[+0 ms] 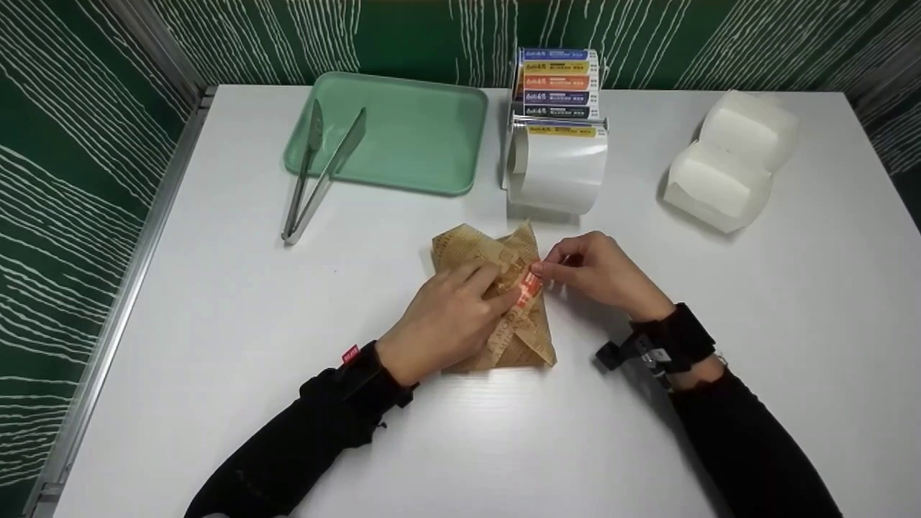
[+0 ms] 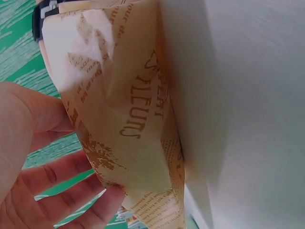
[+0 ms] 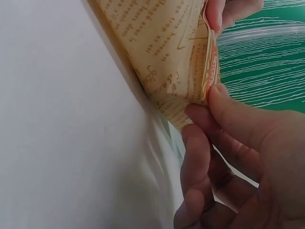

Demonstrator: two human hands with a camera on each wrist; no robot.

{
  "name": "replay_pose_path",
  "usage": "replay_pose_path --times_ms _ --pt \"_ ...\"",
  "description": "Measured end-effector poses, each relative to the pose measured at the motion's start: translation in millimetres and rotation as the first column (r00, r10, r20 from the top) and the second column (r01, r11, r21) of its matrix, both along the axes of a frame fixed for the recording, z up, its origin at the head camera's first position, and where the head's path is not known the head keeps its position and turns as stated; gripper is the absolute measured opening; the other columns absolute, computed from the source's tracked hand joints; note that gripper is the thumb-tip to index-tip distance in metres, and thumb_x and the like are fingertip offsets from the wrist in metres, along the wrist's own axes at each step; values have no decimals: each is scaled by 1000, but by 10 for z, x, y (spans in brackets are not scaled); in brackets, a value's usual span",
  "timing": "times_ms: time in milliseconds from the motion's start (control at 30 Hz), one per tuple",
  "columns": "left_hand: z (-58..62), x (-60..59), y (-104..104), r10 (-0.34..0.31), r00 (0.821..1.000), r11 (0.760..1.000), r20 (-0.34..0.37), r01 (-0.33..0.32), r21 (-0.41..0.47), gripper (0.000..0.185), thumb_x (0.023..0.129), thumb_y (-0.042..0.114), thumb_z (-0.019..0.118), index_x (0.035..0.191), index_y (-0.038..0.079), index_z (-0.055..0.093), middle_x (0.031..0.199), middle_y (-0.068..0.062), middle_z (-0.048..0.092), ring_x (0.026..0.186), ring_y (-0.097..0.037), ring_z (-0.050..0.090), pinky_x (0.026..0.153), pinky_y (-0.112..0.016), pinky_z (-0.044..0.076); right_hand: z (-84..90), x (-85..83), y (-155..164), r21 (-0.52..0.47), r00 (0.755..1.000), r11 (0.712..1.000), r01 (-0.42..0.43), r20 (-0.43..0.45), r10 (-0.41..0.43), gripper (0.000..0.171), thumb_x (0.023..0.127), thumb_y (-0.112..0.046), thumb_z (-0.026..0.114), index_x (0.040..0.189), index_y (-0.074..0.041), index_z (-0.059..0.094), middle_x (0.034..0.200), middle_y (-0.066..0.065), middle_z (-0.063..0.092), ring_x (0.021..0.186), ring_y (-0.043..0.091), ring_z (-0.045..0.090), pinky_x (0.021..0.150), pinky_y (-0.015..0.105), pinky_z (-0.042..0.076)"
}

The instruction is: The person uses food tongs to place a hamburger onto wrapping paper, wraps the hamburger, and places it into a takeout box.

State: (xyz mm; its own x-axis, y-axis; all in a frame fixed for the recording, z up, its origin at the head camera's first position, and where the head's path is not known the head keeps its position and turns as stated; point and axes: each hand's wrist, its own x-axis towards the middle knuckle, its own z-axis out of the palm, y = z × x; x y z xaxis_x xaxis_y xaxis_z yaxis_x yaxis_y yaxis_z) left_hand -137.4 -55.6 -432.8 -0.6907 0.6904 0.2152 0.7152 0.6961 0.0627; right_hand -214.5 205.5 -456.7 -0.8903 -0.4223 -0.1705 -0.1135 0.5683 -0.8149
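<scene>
At mid-counter point(image 1: 216, 302) a folded brown paper packet point(image 1: 522, 338) is pressed flat by the left hand point(image 1: 446, 316) while an orange sticker point(image 1: 529, 286) is pinched at its flap by the right hand point(image 1: 601, 273); light, thin, easily creased paper is judged best held by its folded edges.

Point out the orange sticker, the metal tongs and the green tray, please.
orange sticker point(image 1: 529, 288), head view, middle of the strip on the wrapped parcel.
metal tongs point(image 1: 319, 176), head view, midway along the arms.
green tray point(image 1: 424, 137), head view, bare floor of the tray.
</scene>
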Motion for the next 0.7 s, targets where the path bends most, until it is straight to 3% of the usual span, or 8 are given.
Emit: replay_pose_path --times_ms 267,433,600,700 --pt "-16 11 -6 0 1000 999 -17 1 39 36 107 20 63 142 20 71 132 -12 69 127 -33 66 105 -44 60 21 -33 63 9 999 999 34 6 -34 29 98 -38 79 92 -10 82 79 7 74 67 12 60 60 22 43" --pt "-46 21 -12 17 999 996 -50 -13 83 29 108 20 63 134 20 76 127 -11 70 122 -32 68 95 -43 63 169 -112 277 24 987 992 128 -97 -125 31 101 -38 76 102 -8 82 86 6 76 69 9 62 62 21 48" --pt "-52 14 -17 60 996 993 -69 -53 108 25 106 22 66 128 18 77 126 -12 71 115 -30 67 85 -43 63 333 -217 704 40 919 943 329 -242 -310 35 102 -37 75 121 -8 77 85 -2 78 69 5 69 62 17 51" --pt "-25 2 -26 93 994 991 -55 -87 103 24 105 24 69 126 17 78 131 -13 71 116 -30 66 92 -46 62 392 -245 1043 120 874 883 454 -256 -414 58 102 -47 72 146 -10 62 81 -8 79 66 -1 70 61 18 51"
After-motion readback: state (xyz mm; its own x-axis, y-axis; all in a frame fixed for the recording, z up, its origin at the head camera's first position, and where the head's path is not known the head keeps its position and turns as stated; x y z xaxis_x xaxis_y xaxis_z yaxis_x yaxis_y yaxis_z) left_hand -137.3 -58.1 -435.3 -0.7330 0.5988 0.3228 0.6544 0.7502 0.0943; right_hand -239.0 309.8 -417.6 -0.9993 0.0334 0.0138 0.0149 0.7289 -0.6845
